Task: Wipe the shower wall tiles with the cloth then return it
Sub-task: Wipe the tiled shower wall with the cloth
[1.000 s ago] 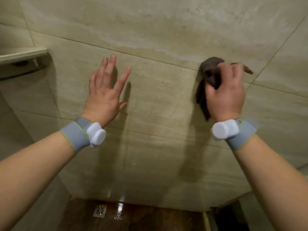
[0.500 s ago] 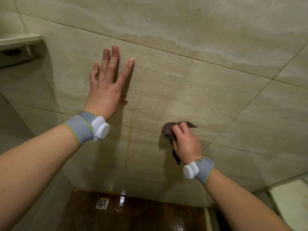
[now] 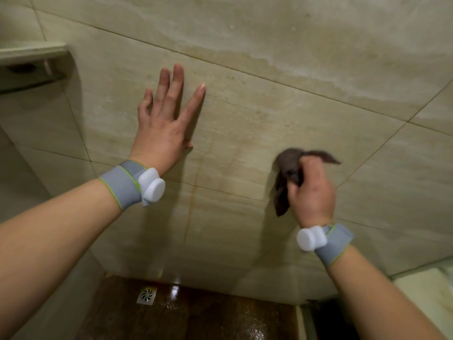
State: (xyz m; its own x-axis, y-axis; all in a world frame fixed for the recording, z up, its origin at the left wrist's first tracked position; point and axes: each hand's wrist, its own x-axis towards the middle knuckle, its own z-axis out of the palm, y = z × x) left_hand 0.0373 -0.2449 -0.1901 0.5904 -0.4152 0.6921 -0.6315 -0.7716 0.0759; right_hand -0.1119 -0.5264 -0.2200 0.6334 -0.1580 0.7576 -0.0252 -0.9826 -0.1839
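Across the whole view behind both hands stretched the shower wall tiles (image 3: pixel 282 106), large beige slabs with thin grout lines, one line running between the hands from upper left to lower right and a faint rusty streak running down the tile just right of the left wrist. Below the forearms lay the dark brown wet floor (image 3: pixel 208 315), with a small square floor drain (image 3: pixel 146 294) under the left forearm, close to the foot of the wall. Up and to the left of the left hand a ledge (image 3: pixel 31 51) jutted out from the wall. At the lower right, beyond the right forearm, a pale surface edged into view; what it was could not be told.

The left hand (image 3: pixel 161 133) lay flat against the tile, fingers spread and empty, a grey wristband (image 3: pixel 122 185) with a white puck on its wrist. The right hand (image 3: pixel 311 192) was well apart from it, lower and to the right, closed around the brown cloth (image 3: pixel 289 168), wearing a like grey band. The cloth sat bunched under the fingers against the tile, one corner sticking out to the right past the knuckles and a tail hanging down to the left of the palm. Bare tile lay open between the two hands and above and to the right of the cloth.
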